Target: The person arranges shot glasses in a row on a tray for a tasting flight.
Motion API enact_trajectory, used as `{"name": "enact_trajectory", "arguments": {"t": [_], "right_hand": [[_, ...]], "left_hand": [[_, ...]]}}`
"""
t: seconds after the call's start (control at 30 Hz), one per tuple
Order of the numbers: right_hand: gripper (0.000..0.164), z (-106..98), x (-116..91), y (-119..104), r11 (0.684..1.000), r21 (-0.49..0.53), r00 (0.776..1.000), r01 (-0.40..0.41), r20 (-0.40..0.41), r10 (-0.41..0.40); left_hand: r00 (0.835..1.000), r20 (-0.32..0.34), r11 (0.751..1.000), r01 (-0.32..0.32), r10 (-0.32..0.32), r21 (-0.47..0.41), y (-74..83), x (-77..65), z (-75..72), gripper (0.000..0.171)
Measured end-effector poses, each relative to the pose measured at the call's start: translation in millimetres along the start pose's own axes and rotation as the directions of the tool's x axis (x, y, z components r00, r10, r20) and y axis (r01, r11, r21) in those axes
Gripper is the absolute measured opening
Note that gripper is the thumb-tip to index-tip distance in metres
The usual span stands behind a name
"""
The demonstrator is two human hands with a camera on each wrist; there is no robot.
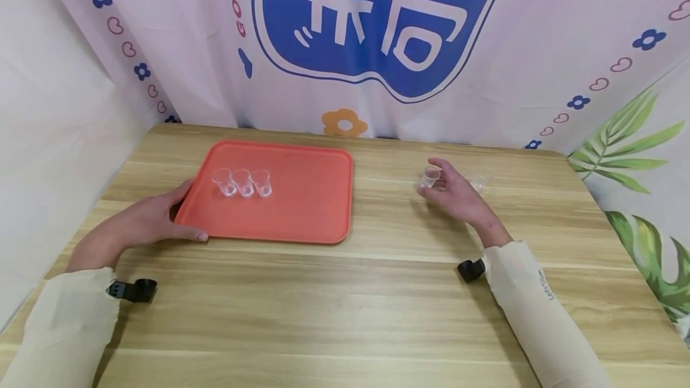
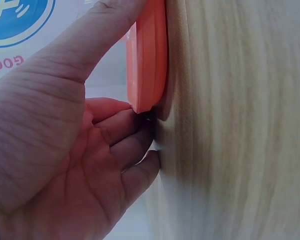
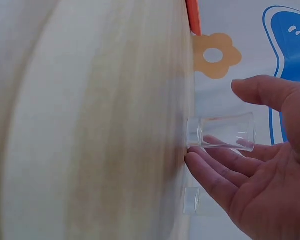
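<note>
A red tray (image 1: 307,208) lies at the left of the table with three clear small cups (image 1: 242,183) in a row on it. My left hand (image 1: 156,217) holds the tray's near left corner. Its thumb lies along the near edge, and in the left wrist view its fingers (image 2: 135,135) bend against the tray's underside. Right of the tray, a clear cup (image 3: 222,131) stands upright on the table. Around it is my right hand (image 1: 453,193), fingers against the cup's side and thumb apart from it. More clear plastic (image 1: 481,179) shows behind this hand, partly hidden.
The wooden table (image 1: 323,310) backs onto a printed curtain (image 1: 210,76) with a blue sign. A second clear cup (image 3: 192,201) stands beyond my fingers in the right wrist view. Black camera mounts (image 1: 141,290) sit at both wrists.
</note>
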State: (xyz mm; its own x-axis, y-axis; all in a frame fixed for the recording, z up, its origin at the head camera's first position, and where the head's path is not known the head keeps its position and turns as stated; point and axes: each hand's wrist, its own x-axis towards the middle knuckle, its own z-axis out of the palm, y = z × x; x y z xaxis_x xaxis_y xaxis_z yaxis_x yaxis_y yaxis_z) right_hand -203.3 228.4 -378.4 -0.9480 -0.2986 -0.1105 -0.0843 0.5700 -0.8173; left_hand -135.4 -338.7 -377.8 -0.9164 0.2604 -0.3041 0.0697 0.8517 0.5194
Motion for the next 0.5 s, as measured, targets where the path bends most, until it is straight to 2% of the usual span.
{"name": "enact_trajectory", "arguments": {"t": [0.23,0.5], "right_hand": [[0.065,-1.3,1.4,0.2,0.998,-0.057,1.0,-0.016,0.002,0.016],[0.05,-0.1,3.0,1.4,0.991,-0.137,1.0,0.016,-0.017,-0.019]], "left_hand": [[1.0,-0.002,1.0,0.002,-0.002,-0.003,-0.2,0.1,0.3,0.127],[1.0,-0.008,1.0,-0.005,0.005,0.01,-0.5,-0.1,0.0,0.126]]}}
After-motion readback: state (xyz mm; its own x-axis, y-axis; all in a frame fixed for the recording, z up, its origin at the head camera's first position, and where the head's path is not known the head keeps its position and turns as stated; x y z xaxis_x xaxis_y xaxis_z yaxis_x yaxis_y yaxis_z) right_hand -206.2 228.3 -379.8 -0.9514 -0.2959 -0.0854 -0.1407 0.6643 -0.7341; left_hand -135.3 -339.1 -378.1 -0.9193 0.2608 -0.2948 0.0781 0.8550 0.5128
